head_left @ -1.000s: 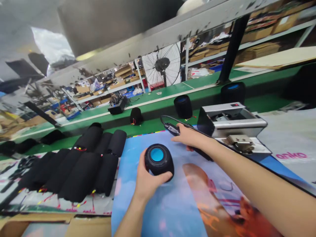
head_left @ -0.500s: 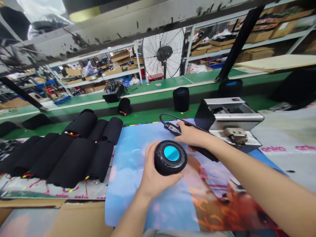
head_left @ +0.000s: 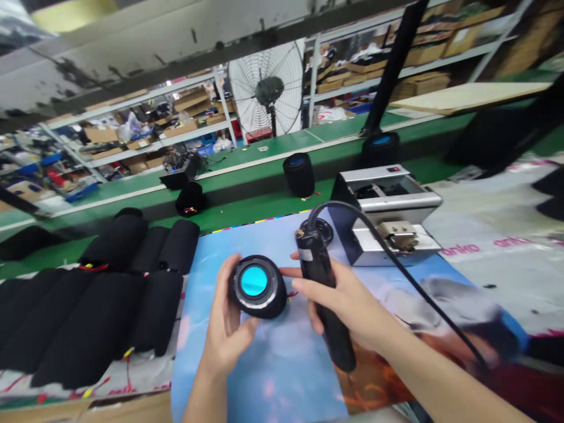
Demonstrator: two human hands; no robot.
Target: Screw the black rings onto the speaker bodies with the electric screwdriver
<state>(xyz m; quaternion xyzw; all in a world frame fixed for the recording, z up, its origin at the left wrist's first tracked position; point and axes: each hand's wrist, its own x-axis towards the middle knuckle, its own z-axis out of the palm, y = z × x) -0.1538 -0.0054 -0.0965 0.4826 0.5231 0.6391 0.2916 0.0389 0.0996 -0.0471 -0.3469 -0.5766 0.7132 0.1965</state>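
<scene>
My left hand (head_left: 224, 323) is curled around a black cylindrical speaker (head_left: 276, 299), its round end with a shiny blue disc turned up towards me. A short red and yellow wire shows at the speaker's right side. My right hand (head_left: 348, 299) grips a black electric screwdriver (head_left: 317, 276) by its body, cable end up and the other end slanting down towards me. The right fingertips are close to the speaker; whether they touch it I cannot tell. Behind the screwdriver a round black ring-shaped part (head_left: 325, 231) lies on the printed mat (head_left: 291, 364).
Several black fabric-covered cylinders (head_left: 88, 317) with wires lie at left. A silver metal machine (head_left: 388, 217) stands right of the mat. More speakers (head_left: 299, 175) stand on the green bench (head_left: 247, 202). The screwdriver's cable (head_left: 409, 282) arcs across the right side. A large fan (head_left: 267, 91) stands behind.
My right hand has lifted the screwdriver from the mat, tilted it upright and brought it towards the speaker. The black ring-shaped part has come into view. The camera view has shifted right.
</scene>
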